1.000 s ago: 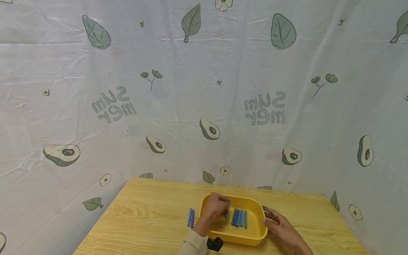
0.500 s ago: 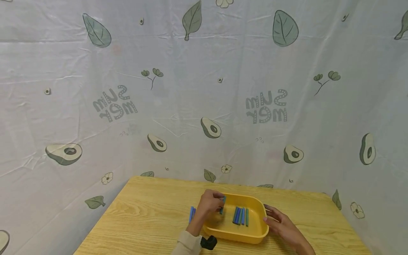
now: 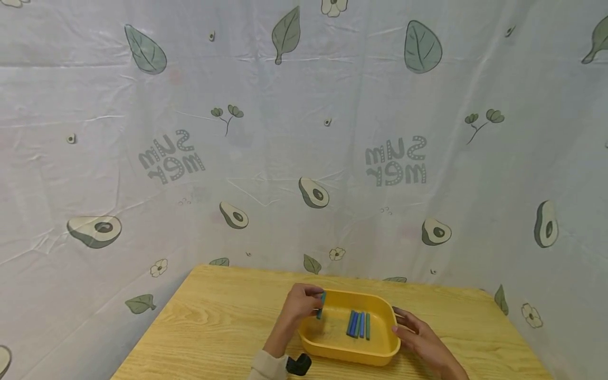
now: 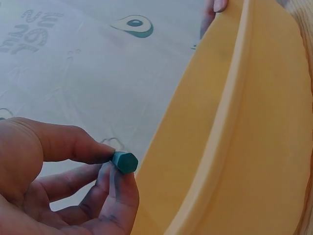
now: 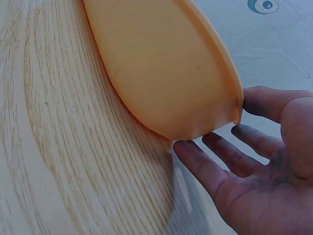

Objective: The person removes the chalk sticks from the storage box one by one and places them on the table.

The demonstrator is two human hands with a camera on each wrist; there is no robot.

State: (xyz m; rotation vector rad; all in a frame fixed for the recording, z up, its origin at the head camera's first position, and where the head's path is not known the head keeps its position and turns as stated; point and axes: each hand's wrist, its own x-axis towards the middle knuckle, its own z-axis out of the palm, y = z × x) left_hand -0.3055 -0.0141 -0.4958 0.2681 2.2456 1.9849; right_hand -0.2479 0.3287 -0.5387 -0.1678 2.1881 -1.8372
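My left hand (image 3: 299,302), at the left rim of the yellow tray (image 3: 351,356), pinches a teal pastel stick (image 3: 321,305) between thumb and fingertips. In the left wrist view the stick's six-sided end (image 4: 128,163) faces the camera, and the fingers are smudged with colour. My right hand (image 3: 420,338) rests at the tray's right end; in the right wrist view its fingertips (image 5: 185,147) touch the outer wall, the fingers fairly straight. Several blue and green pastel sticks (image 3: 359,324) lie side by side in the tray's right half.
A wooden table (image 3: 214,327) bears the tray, with bare wood on its left and right sides. Behind it hangs a pale curtain (image 3: 266,158) printed with avocados and leaves. Coloured dust marks the tray's floor.
My left hand has lifted the teal stick and carried it left, from inside the tray to the left rim. The arm now hides two blue sticks on the table. The right hand stays put.
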